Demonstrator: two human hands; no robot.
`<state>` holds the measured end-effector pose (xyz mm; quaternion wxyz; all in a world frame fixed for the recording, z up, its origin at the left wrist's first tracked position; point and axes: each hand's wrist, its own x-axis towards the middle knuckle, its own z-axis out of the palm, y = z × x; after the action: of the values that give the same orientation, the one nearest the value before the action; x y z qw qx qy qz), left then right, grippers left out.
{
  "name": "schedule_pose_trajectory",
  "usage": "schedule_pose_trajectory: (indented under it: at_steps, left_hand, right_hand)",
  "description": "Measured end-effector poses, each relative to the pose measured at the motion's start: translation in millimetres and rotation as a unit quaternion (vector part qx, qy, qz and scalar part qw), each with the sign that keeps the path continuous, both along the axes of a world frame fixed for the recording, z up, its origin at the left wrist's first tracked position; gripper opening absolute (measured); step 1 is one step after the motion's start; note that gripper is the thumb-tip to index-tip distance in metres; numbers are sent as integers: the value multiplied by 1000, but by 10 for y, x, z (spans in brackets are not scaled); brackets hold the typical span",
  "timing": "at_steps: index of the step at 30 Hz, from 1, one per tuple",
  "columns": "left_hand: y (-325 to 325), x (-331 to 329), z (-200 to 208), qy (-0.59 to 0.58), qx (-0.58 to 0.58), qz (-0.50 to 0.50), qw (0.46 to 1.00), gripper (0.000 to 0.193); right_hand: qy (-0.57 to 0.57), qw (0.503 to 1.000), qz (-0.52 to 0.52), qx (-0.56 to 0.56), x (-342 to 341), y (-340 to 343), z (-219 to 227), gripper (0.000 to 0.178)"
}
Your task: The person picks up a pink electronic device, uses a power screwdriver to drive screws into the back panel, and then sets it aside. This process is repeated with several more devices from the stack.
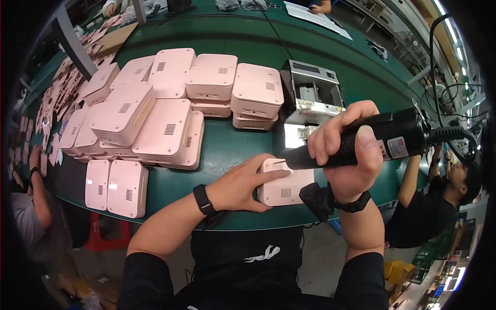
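Note:
On the green table in front of me sits a small pale pink plastic box with a slotted vent. My left hand grips it from the left, fingers along its far side and top and the thumb at its near side. Wrapped round a black corded electric screwdriver is my right hand. The screwdriver lies slanted, its nose pointing left over the box's far part, with a thin bit reaching close to my left fingers. Whether the bit touches the box I cannot tell.
Several matching pink boxes are stacked to the left, and two stand near the front edge. A silver-and-black machine stands beyond my right hand. Flat pink pieces cover the far left. Another person is at right.

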<state>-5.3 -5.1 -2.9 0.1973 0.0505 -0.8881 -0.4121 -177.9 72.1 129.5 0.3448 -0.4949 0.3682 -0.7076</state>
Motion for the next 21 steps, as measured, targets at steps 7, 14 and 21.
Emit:
schedule_pose_trajectory:
  at_steps: [7,14,21]
  left_hand:
    - [2,84,-45,-9,-7,23,1000,84]
    - [111,6,-121,34,2,6,999,86]
    - [64,112,-84,0,23,14,1000,86]
  right_hand:
    - [-9,999,31,-2,198,-50,-13,33]
    - [-34,999,-1,17,200,-66,-142,42]
    - [-31,998,43,19,270,-203,-167,45]
